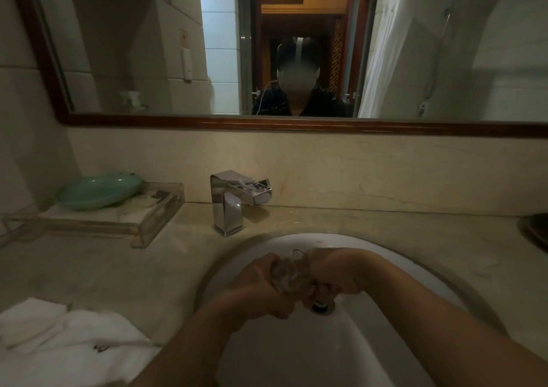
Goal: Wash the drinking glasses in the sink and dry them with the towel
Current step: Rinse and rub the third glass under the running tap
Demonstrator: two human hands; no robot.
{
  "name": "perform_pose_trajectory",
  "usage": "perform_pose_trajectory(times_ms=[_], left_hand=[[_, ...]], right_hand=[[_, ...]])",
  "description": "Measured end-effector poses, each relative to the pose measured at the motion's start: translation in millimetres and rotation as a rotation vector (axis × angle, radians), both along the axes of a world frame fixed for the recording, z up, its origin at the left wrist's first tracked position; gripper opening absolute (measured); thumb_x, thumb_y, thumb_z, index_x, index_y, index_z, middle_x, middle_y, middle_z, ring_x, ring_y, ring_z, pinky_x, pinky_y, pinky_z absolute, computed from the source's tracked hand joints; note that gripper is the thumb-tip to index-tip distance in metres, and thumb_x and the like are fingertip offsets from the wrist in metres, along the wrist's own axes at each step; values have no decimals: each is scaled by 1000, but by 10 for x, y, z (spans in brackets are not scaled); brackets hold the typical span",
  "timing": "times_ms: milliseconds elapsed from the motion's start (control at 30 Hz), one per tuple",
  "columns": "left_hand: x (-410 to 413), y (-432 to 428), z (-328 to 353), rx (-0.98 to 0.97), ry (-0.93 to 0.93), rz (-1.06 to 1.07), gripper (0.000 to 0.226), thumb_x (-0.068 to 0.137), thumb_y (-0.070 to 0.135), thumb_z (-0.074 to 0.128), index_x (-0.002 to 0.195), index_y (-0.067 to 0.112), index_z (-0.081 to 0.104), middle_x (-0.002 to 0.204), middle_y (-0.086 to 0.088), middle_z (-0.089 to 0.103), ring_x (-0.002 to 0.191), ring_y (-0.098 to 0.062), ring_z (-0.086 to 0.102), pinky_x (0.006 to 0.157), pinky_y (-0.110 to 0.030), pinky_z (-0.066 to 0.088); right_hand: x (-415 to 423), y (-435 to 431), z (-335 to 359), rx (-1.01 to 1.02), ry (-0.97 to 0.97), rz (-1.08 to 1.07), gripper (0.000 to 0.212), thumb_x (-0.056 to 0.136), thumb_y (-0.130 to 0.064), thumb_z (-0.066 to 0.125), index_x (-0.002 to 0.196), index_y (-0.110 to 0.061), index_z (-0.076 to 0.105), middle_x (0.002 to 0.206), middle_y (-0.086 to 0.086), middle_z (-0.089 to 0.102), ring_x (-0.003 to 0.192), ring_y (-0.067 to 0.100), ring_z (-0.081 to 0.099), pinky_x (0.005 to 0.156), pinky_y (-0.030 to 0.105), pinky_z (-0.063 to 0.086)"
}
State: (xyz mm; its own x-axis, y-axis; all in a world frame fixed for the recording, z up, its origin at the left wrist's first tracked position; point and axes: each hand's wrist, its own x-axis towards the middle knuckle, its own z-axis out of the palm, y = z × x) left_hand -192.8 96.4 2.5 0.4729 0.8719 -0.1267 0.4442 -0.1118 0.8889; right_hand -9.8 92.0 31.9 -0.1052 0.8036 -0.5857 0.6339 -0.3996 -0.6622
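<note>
The left hand (261,286) and right hand (333,277) grip the clear drinking glass (284,274) over the white sink (326,345); the white towel (59,342) lies near-left, beside the left arm.

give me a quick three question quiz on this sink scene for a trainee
1. True or false: the towel lies inside the sink.
2. What do the left hand and right hand grip together? A a drinking glass; B a soap bar; C a toothbrush.
3. Fill in: the green dish sits on a clear ____ left of the faucet.
Key: 1 false, it lies on the counter beside the sink; 2 A; 3 tray.
</note>
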Motion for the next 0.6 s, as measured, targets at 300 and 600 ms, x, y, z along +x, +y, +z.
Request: perform_pose_trajectory(times_ms=[300, 600], left_hand=[[-46, 36, -30, 100, 176, 23, 55, 58, 8, 89, 101, 20, 57, 99, 0, 66, 90, -18, 66, 75, -45, 63], [-67, 33, -70, -17, 38, -23, 68, 51, 3, 84, 112, 19, 60, 109, -10, 71, 100, -28, 70, 74, -49, 65]], right_hand=[[-181, 21, 16, 211, -393, 156, 32, 93, -25, 67, 120, -6, 70, 115, 16, 73, 87, 22, 62, 88, 37, 56], [-187, -5, 39, 250, -286, 103, 9, 87, -17, 74, 94, -12, 72, 88, 8, 76, 62, 10, 62, 60, 20, 51]])
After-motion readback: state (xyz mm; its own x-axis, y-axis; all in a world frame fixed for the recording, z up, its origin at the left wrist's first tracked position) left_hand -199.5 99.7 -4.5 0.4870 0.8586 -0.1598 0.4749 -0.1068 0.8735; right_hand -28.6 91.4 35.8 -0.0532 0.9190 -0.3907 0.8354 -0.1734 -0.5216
